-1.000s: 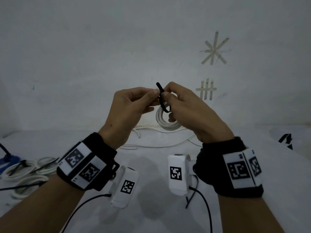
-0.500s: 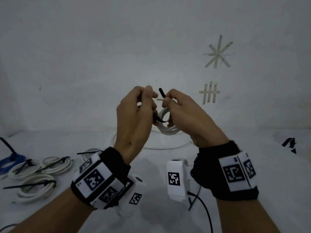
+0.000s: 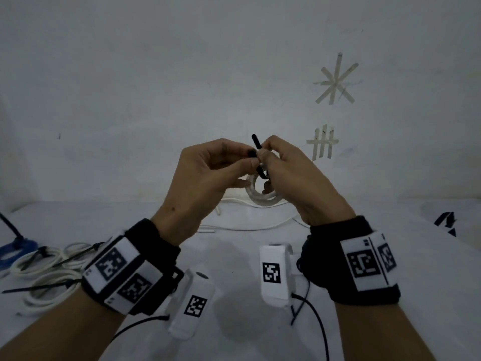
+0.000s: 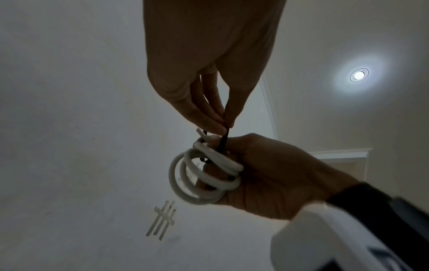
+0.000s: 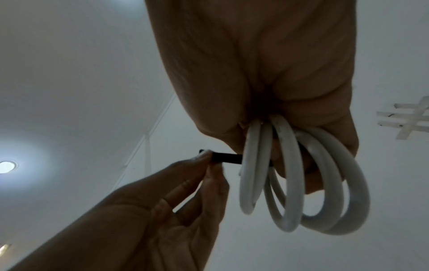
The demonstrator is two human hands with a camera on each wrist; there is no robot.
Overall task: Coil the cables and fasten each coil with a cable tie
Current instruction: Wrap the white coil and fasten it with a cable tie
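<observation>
The white cable coil (image 5: 301, 176) is a bundle of smooth, round-sectioned plastic loops, four or five turns fanned slightly apart, held up in the air in front of the wall rather than lying on the table. A thin, flat black cable tie (image 5: 226, 158) passes around one side of the bundle; in the head view its free end (image 3: 256, 143) sticks up above the fingers. The right hand (image 3: 294, 178) is closed around the coil, fingers curled through the loops with the turns hanging below the knuckles, as the right wrist view shows. The left hand (image 3: 203, 175) sits just beside it, thumb and fingertips (image 5: 210, 159) pinching the black strap close to where it meets the cable. Below the hands, on the matte white table (image 3: 234, 256), a loose white cable (image 3: 247, 227) trails across the surface. At the left edge lie finished white coils (image 3: 44, 261), each cinched with a black tie whose long tail juts out, and beside them a blue coil (image 3: 15, 247). Strips of pale tape (image 3: 335, 82) form a star and a hatch mark on the rough wall behind.
</observation>
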